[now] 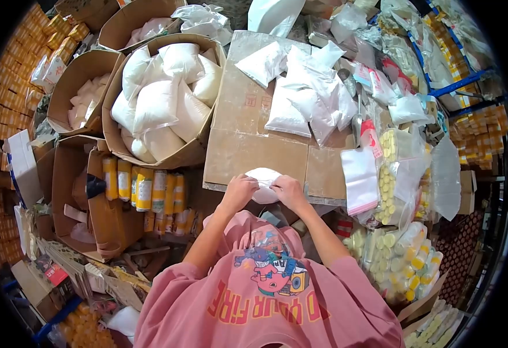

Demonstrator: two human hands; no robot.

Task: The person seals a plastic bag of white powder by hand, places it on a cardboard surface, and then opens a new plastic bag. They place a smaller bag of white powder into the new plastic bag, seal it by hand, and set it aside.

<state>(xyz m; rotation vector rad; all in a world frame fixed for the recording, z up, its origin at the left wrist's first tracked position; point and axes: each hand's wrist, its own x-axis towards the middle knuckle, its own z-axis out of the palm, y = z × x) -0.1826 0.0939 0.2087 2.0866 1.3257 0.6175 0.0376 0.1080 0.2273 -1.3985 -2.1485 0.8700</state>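
Note:
At the front edge of the cardboard-covered table (257, 153), a white plastic bag of powder (263, 176) is between my two hands. My left hand (240, 192) pinches the bag's near left side with curled fingers. On the opposite side, my right hand (289, 191) grips the near right edge in the same way. The bag's lower part is partly hidden by my fingers. Farther back on the cardboard lies a pile of filled white powder bags (312, 87). To the right, a stack of flat clear bags with a pink strip (359, 180) hangs over the table's edge.
A large cardboard box (216, 104) full of plump white bags stands at the left. Below it are several yellow-and-white rolled packs (144, 188). Clear bags of yellow-capped containers (388, 174) crowd the right side. Blue shelving (462, 84) rises at the far right.

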